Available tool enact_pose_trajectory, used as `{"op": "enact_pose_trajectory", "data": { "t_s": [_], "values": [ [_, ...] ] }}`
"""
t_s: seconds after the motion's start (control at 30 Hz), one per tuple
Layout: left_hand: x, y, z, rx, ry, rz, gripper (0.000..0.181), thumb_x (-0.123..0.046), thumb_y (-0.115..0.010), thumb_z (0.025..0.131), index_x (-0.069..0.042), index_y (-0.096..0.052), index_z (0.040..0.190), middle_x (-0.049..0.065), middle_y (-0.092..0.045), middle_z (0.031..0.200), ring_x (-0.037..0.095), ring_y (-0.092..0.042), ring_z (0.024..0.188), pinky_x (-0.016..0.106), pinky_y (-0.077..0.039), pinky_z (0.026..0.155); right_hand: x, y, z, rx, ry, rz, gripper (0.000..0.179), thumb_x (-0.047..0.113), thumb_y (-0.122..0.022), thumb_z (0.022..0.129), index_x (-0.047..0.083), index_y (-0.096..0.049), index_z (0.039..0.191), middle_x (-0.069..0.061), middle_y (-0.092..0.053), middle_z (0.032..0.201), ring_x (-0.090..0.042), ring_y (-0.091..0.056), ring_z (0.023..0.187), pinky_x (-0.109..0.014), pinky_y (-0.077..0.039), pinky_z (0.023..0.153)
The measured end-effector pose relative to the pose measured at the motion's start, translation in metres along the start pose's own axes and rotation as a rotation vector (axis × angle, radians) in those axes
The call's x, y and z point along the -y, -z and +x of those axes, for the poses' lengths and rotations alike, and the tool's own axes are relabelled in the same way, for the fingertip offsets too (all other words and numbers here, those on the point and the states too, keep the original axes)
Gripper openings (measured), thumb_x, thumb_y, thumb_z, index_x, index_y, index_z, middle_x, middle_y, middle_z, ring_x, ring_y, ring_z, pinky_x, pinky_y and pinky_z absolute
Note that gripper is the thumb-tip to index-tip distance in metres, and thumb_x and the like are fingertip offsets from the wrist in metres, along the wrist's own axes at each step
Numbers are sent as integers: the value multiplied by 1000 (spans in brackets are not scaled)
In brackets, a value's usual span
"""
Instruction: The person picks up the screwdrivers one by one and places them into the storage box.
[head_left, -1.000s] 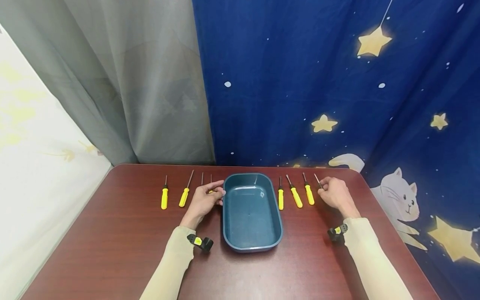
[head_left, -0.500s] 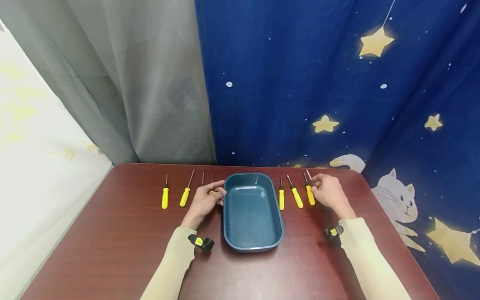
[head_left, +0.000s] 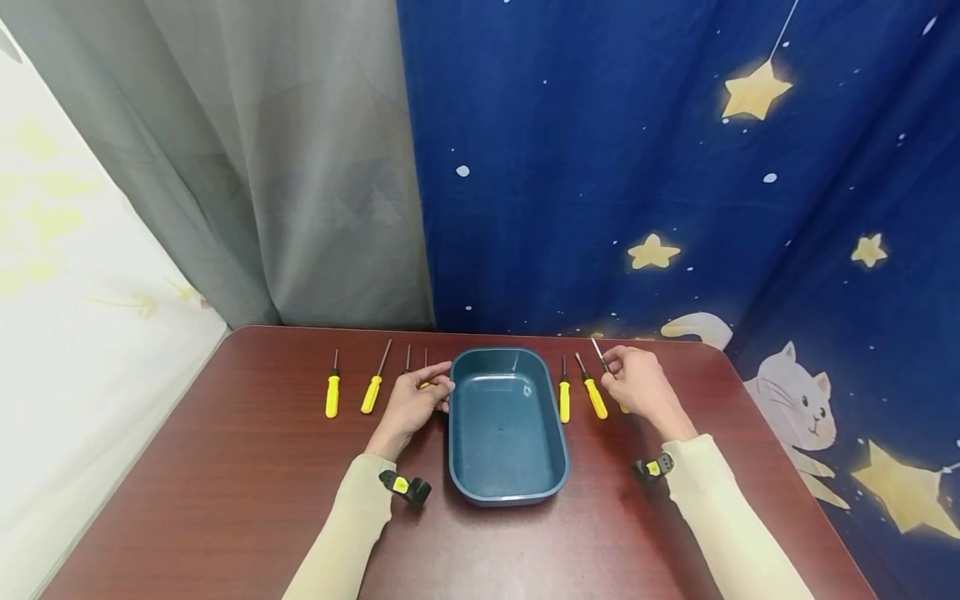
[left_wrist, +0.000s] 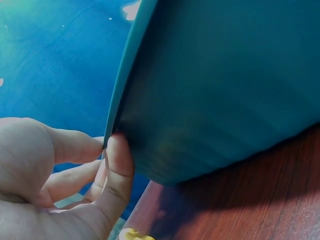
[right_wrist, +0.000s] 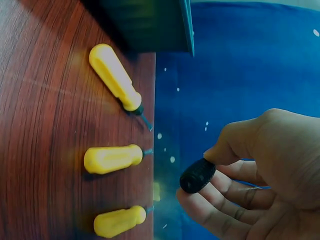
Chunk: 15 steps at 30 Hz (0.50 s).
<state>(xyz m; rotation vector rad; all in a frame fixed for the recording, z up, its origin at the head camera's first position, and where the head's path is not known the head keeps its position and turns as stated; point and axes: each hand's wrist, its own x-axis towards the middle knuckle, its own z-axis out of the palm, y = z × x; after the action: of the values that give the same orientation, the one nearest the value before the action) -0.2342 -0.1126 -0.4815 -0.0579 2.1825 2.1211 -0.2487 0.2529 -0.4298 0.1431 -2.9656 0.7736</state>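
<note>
A dark blue rectangular tub (head_left: 501, 429) stands on the table. My left hand (head_left: 412, 402) is at its upper left rim; in the left wrist view the thumb and fingers pinch the rim (left_wrist: 121, 90). My right hand (head_left: 641, 385) holds a screwdriver (right_wrist: 198, 175) by its short black handle, between thumb and fingertips. Its thin metal shaft points away, up and left in the head view. Right of the tub lie yellow-handled screwdrivers (head_left: 592, 395), one mostly hidden behind my right hand.
Left of the tub lie more yellow screwdrivers (head_left: 332, 395), two of them partly covered by my left hand. The reddish-brown table (head_left: 210, 467) ends at the back against a grey curtain (head_left: 337, 208) and a blue star-patterned curtain (head_left: 540, 208).
My right hand has moved left with the screwdriver, from the far right end of the row to over the nearest yellow one. The left hand and tub have stayed put.
</note>
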Motion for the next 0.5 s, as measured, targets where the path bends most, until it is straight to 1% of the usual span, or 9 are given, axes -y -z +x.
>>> {"op": "enact_pose_trajectory", "data": {
  "t_s": [0.17, 0.23, 0.5],
  "values": [
    [2, -1, 0, -5, -4, 0, 39, -2, -65, 98, -2, -63, 137, 18, -68, 102, 11, -62, 64, 21, -57, 62, 7, -5, 1, -1, 32, -2, 24, 5, -64, 87, -2, -68, 110, -14, -70, 91, -20, -62, 72, -32, -57, 65],
    [2, -1, 0, -4, -5, 0, 40, -2, -65, 98, -2, -63, 137, 18, -67, 102, 11, -62, 65, 22, -58, 63, 10, -7, 0, -2, 48, -10, 22, 6, -66, 87, -2, -68, 108, -12, -70, 89, -20, -62, 73, -33, -57, 68],
    [3, 0, 0, 0, -12, -6, 40, -2, -65, 98, -2, -63, 137, 11, -66, 96, 11, -63, 66, 22, -59, 64, 20, -9, 0, 11, 75, -5, 23, 6, -68, 87, -3, -70, 108, -10, -70, 87, -19, -62, 75, -30, -54, 67]
  ]
}}
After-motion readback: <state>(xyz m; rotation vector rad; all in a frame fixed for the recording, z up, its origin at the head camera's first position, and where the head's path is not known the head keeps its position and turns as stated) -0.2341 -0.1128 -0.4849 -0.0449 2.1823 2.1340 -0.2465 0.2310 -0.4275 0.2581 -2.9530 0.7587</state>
